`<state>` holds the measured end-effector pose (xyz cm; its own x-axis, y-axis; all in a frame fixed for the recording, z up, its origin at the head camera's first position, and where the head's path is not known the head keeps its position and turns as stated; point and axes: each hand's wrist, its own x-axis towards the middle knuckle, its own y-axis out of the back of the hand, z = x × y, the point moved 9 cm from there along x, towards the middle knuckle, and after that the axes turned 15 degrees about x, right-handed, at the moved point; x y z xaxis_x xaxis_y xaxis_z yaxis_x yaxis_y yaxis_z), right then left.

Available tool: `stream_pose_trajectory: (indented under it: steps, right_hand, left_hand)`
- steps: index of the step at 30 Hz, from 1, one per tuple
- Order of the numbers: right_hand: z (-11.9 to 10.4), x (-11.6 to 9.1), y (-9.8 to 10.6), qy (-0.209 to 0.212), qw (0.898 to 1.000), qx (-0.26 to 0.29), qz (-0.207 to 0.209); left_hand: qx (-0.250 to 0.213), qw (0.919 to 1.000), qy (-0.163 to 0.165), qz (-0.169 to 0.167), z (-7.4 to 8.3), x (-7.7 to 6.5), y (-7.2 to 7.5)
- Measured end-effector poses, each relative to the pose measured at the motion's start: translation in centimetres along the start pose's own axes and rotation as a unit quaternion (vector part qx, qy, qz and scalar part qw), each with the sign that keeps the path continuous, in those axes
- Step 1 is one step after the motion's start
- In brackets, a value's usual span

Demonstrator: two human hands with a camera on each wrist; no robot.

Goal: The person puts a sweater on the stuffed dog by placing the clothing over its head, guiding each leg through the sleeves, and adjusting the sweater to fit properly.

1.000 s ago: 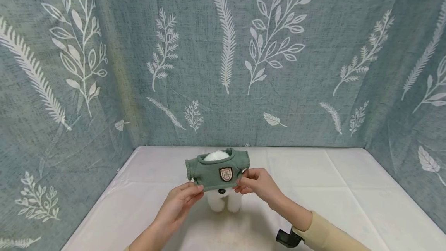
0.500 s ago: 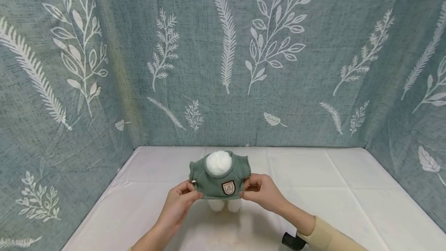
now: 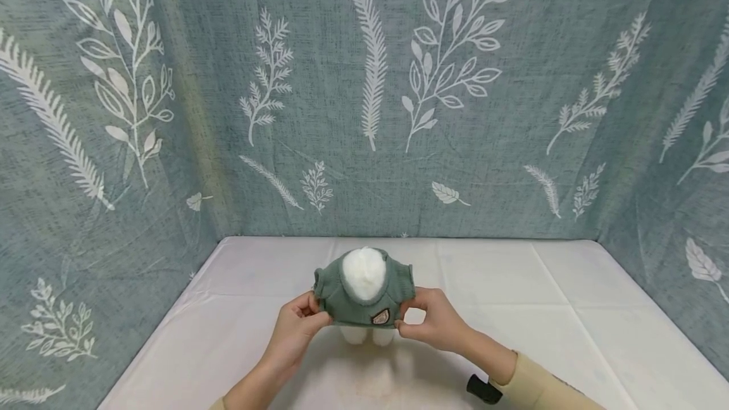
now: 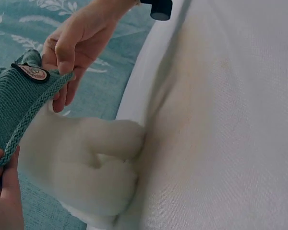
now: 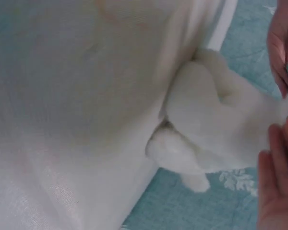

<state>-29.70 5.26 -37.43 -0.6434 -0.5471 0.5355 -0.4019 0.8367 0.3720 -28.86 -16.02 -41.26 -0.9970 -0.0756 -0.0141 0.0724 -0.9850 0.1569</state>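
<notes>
A small green knitted doll sweater [image 3: 355, 305] with a shield patch [image 3: 380, 316] is drawn over the head of a white plush toy [image 3: 364, 274], whose crown shows through the neck hole. My left hand [image 3: 293, 328] pinches the hem at its left corner. At the right corner, the hem is pinched between the thumb and fingers of my right hand [image 3: 435, 321]. The plush toy's white body and legs [image 4: 105, 143] stand on the cloth below the sweater in the left wrist view. Its face is hidden under the knit.
A white cloth [image 3: 547, 328] covers the table. Blue-green curtains [image 3: 342, 112] with white leaf prints rise behind and at both sides. A black wrist device [image 3: 484, 389] sits by my right sleeve.
Both hands have lowered the sweater over the toy's head, so more white plush now shows through the neck hole. The toy's nose, visible a second ago, is covered. The patch has tilted and folded.
</notes>
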Motion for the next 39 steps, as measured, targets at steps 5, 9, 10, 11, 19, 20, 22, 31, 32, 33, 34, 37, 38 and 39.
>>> stream_pose_trajectory:
  steps: [5,9,10,11,19,20,22,31,32,33,34,37,38,39]
  right_hand:
    - [1.0,0.0,0.1,-0.068,0.996,-0.005,0.051]
    - [2.1,-0.3,0.2,-0.176,0.98,0.026,0.091]
    - [2.0,-0.4,0.1,-0.192,0.976,0.029,0.097]
    - [1.7,-0.3,0.1,-0.201,0.974,0.031,0.1]
    - [0.9,-0.3,-0.1,-0.196,0.973,0.083,0.094]
    - [1.2,-0.3,-0.1,-0.192,0.973,0.091,0.092]
    - [2.0,-0.5,-0.2,-0.191,0.972,0.104,0.092]
    - [2.9,-0.9,0.6,-0.209,0.972,0.095,0.058]
    - [2.9,-0.9,0.9,-0.212,0.972,0.082,0.052]
    - [2.8,-0.8,1.4,-0.214,0.973,0.064,0.055]
    - [2.5,-0.6,2.0,-0.212,0.974,0.044,0.062]
    - [1.4,0.1,4.1,-0.198,0.973,-0.005,0.12]
    - [0.7,0.4,4.7,-0.184,0.972,-0.015,0.146]
    - [-0.1,0.7,5.2,-0.164,0.972,-0.027,0.168]
  left_hand:
    - [0.007,0.9999,0.004,0.01,0.0,0.4,-0.3]
    - [0.021,0.9997,0.005,0.008,0.3,0.6,-0.6]
    - [0.03,0.9995,0.003,0.008,0.3,0.7,-0.7]
    - [0.037,0.9993,0.002,0.007,0.3,0.7,-0.7]
    - [0.092,0.9956,-0.012,0.0,0.1,0.4,-0.3]
    - [0.094,0.9954,-0.014,-0.001,0.1,0.4,-0.2]
    - [0.093,0.9955,-0.017,-0.005,0.1,0.3,0.0]
    - [0.099,0.9946,-0.025,0.02,0.6,-0.4,1.0]
    - [0.109,0.9928,-0.035,0.035,0.9,-0.5,1.4]
    - [0.121,0.99,-0.051,0.052,1.4,-0.7,1.8]
    - [0.132,0.9859,-0.073,0.072,2.0,-0.9,2.2]
    - [0.171,0.9641,-0.158,0.128,4.3,-1.7,3.1]
    - [0.184,0.9542,-0.189,0.141,5.1,-2.0,3.1]
    - [0.193,0.9452,-0.216,0.151,5.9,-2.4,3.0]
